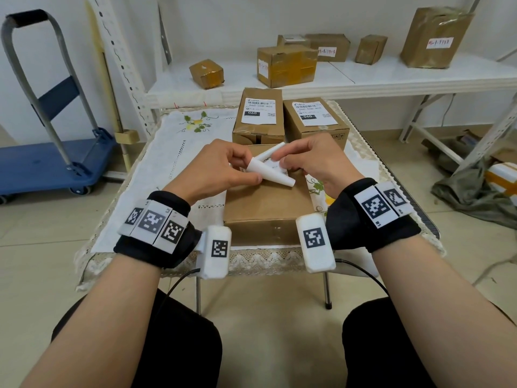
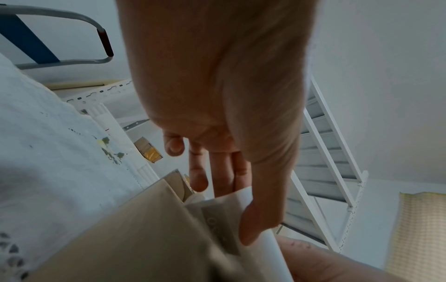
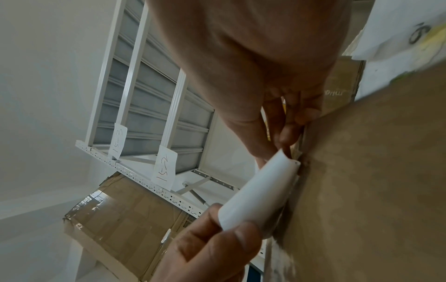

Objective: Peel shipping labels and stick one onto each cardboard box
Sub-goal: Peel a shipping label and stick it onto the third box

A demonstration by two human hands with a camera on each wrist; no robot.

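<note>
A plain cardboard box (image 1: 265,208) lies on the small table right in front of me, its top bare. Above it my left hand (image 1: 240,170) pinches a curled white backing sheet (image 1: 270,175), also seen as a rolled white strip (image 3: 259,192). My right hand (image 1: 291,161) pinches the shipping label (image 1: 272,156), which is partly pulled away from the backing. In the left wrist view the thumb (image 2: 260,219) presses the curled paper (image 2: 222,219) against the fingers. Two boxes behind carry labels: left box (image 1: 258,119), right box (image 1: 314,121).
The table wears a white embroidered cloth (image 1: 167,152). A white shelf (image 1: 363,77) behind holds several taped cardboard boxes (image 1: 286,65). A blue platform trolley (image 1: 47,161) stands at the left. Bags and clutter (image 1: 475,189) lie on the floor at the right.
</note>
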